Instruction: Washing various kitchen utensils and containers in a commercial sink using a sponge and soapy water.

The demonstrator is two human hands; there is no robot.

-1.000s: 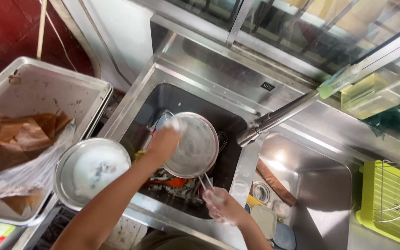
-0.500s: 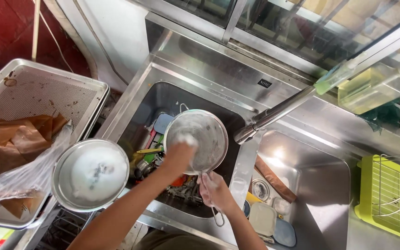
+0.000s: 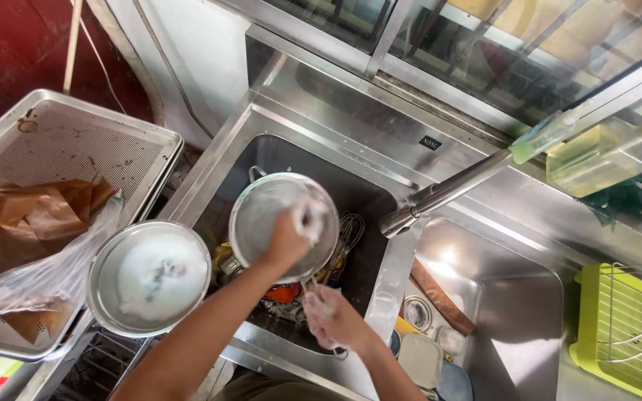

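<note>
A round steel pan (image 3: 261, 215), coated in white suds, is held tilted over the left sink basin (image 3: 313, 160). My left hand (image 3: 287, 241) presses a soapy white sponge (image 3: 311, 219) against the inside of the pan near its right rim. Below it, my right hand (image 3: 332, 319), covered in foam, grips the pan's handle at its lower edge. Dirty utensils and a wire whisk (image 3: 348, 230) lie in the basin under the pan.
A second sudsy steel bowl (image 3: 148, 276) sits left of the sink. A perforated metal tray (image 3: 76, 148) holds brown paper and plastic. The faucet (image 3: 447, 193) reaches over the divider. Containers lie in the right basin (image 3: 514, 297). A green dish rack (image 3: 626, 327) stands far right.
My left hand has slid with the sponge from the pan's left rim across its inside toward the right. My right hand has stayed on the handle below.
</note>
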